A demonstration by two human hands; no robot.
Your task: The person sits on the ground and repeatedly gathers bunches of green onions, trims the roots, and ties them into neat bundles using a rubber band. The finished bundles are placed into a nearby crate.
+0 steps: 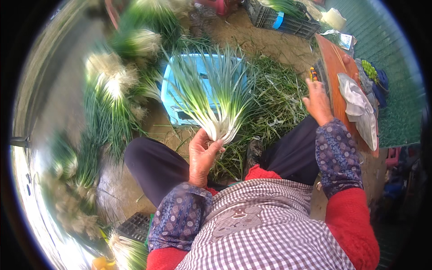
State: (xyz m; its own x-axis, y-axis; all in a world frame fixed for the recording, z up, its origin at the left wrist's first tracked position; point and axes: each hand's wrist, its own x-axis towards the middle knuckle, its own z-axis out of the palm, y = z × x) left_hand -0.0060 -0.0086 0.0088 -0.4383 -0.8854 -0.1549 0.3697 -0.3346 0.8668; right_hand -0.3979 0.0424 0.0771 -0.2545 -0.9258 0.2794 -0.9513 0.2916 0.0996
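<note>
My left hand [204, 155] grips a fanned bunch of green onions [221, 118] by the white root ends, leaves pointing away from me. The bunch is held above a light blue plastic stool [168, 91]. My right hand [317, 98] is raised at the right, fingers spread and holding nothing, close to a small yellow and orange object [313, 74] by the edge of a reddish-brown wooden board [332, 64]. A crumpled whitish cloth or bag [359, 104] lies on the board.
Bundles of green onions [114, 87] lie on the floor at the left. Loose leaf trimmings [276, 91] cover the floor beyond my knees. A black plastic crate [287, 22] with greens stands at the top; another dark crate [135, 226] is at lower left. Green grapes [369, 70] are at the right.
</note>
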